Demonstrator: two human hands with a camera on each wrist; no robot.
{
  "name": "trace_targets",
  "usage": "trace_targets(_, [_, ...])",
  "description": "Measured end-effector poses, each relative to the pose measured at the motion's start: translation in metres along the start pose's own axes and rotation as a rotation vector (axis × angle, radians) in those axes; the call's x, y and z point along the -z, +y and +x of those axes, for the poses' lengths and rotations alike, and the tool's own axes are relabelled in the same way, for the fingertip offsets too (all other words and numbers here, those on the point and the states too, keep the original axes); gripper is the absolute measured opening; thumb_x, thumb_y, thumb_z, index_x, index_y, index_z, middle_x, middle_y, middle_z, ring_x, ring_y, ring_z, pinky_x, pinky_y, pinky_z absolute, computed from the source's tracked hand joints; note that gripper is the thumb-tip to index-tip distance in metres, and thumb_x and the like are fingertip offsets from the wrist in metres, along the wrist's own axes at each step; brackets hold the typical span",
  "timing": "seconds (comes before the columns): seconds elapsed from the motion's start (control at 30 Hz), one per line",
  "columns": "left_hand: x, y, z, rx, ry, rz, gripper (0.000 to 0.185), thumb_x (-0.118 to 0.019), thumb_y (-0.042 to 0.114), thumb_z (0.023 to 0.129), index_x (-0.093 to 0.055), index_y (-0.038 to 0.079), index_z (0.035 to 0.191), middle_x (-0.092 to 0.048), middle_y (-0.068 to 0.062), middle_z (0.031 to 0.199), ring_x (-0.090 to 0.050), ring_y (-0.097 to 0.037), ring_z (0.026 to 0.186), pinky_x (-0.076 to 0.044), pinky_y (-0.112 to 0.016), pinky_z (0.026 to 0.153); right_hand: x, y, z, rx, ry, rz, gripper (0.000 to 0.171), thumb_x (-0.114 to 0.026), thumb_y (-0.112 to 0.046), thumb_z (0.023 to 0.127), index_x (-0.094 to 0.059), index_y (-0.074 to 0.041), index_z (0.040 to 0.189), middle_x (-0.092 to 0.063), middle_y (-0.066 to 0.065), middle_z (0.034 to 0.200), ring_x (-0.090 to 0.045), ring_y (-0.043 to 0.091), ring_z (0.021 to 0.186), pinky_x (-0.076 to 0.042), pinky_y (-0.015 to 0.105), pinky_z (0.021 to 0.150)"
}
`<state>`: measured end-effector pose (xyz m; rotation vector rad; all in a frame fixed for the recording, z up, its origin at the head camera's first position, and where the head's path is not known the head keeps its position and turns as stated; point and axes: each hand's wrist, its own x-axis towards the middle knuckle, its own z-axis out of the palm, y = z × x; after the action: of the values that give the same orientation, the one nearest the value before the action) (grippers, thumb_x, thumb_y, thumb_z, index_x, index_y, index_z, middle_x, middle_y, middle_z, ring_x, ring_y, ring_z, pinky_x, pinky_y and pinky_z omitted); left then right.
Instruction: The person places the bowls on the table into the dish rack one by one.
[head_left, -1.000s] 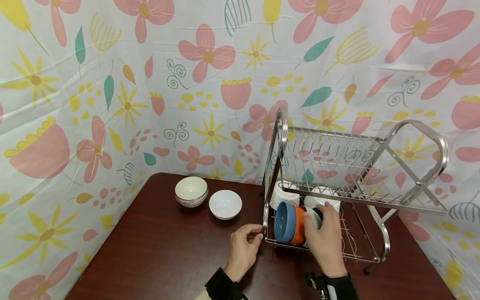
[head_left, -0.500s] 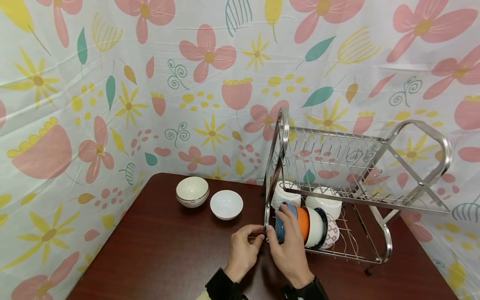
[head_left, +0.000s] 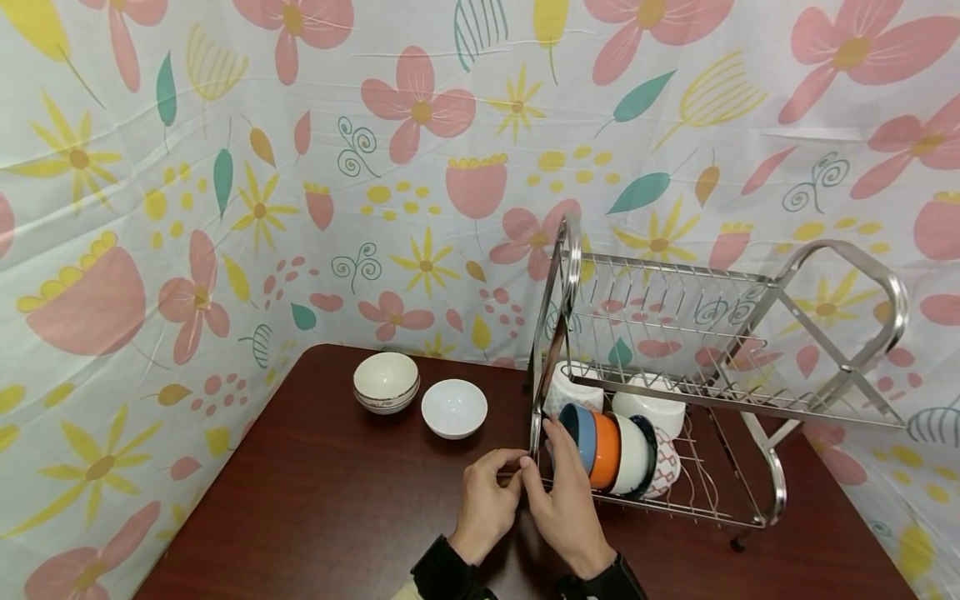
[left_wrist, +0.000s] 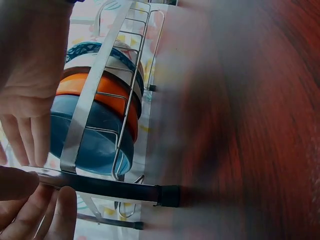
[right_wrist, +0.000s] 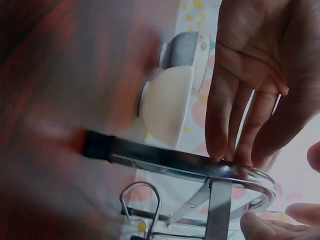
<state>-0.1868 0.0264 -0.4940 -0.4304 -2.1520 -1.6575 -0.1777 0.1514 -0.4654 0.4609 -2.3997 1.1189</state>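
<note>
The left hand (head_left: 487, 504) pinches the rack (head_left: 898, 321); the right hand (head_left: 564, 504), fingers extended, lies close by. Tilted bowls (head_left: 606, 450) appear set in the lower tier; pale bowls (head_left: 453, 408) remain on the table (head_left: 330, 517).

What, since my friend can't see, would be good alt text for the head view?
A left hand pinches the left frame of a metal dish rack, the right hand beside it. On the lower tier, blue, orange, white and patterned bowls line up on edge; pale bowls sit left of the rack on the dark table.
</note>
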Motion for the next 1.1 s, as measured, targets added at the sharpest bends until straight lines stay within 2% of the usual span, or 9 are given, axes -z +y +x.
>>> trace_targets(0.13, [0.001,0.001,0.000,0.010,-0.011,0.003,0.023,-0.069,0.000,0.085,-0.071,0.013,0.104,-0.068,0.001,0.094,-0.066,-0.008,0.084,-0.054,-0.021,0.071,-0.002,0.002,0.000,-0.005,0.005,-0.001,0.050,-0.053,-0.013,0.099,-0.036,-0.004,0.145,-0.042,0.016,0.142,-0.045,0.029,0.128,-0.045,0.043,0.096])
trace_targets(0.33, [0.001,0.000,0.000,-0.019,-0.005,-0.002,0.021,-0.068,-0.001,0.085,-0.071,0.011,0.102,-0.068,-0.002,0.096,-0.066,-0.011,0.085,-0.054,-0.021,0.071,-0.005,0.005,0.000,-0.011,0.035,-0.008,0.044,-0.053,-0.009,0.098,-0.043,-0.004,0.141,-0.055,0.014,0.126,-0.060,0.024,0.106,-0.053,0.039,0.078])
trace_targets(0.53, [0.004,-0.002,-0.001,-0.017,-0.014,-0.040,0.020,-0.068,-0.002,0.085,-0.072,0.009,0.102,-0.068,-0.004,0.098,-0.067,-0.016,0.085,-0.055,-0.023,0.071,-0.007,0.008,-0.001,-0.027,0.053,-0.030,0.042,-0.055,-0.007,0.097,-0.048,-0.006,0.138,-0.058,0.012,0.124,-0.061,0.021,0.104,-0.052,0.040,0.079])
trace_targets(0.67, [0.009,-0.004,0.001,-0.004,0.003,-0.025,0.018,-0.070,-0.001,0.084,-0.071,0.008,0.100,-0.069,-0.004,0.095,-0.067,-0.015,0.083,-0.055,-0.023,0.070,-0.008,0.009,-0.001,-0.040,0.062,-0.001,0.042,-0.058,-0.004,0.095,-0.051,-0.009,0.135,-0.060,0.009,0.121,-0.063,0.015,0.098,-0.053,0.035,0.077])
trace_targets(0.83, [0.018,-0.008,0.005,-0.016,0.083,0.074,0.018,-0.073,0.000,0.081,-0.071,0.008,0.097,-0.069,-0.001,0.090,-0.067,-0.015,0.080,-0.054,-0.024,0.068,-0.009,0.009,0.000,-0.055,0.052,0.062,0.043,-0.059,-0.001,0.093,-0.051,-0.011,0.134,-0.064,0.005,0.112,-0.065,0.009,0.093,-0.054,0.029,0.074])
trace_targets(1.0, [0.029,-0.013,0.011,-0.067,0.230,0.252,0.017,-0.076,0.002,0.078,-0.072,0.010,0.093,-0.068,0.001,0.088,-0.064,-0.013,0.079,-0.051,-0.026,0.068,-0.009,0.009,0.001,-0.052,0.050,0.072,0.043,-0.059,0.001,0.093,-0.052,-0.011,0.133,-0.065,0.005,0.111,-0.066,0.008,0.093,-0.054,0.031,0.076])
trace_targets(1.1, [0.037,-0.015,0.015,-0.062,0.301,0.315,0.017,-0.077,0.003,0.077,-0.072,0.009,0.092,-0.065,-0.002,0.087,-0.061,-0.015,0.077,-0.050,-0.028,0.066,-0.009,0.009,0.000,-0.048,0.056,0.064,0.042,-0.059,0.001,0.092,-0.053,-0.011,0.132,-0.065,0.005,0.111,-0.066,0.008,0.092,-0.054,0.032,0.076])
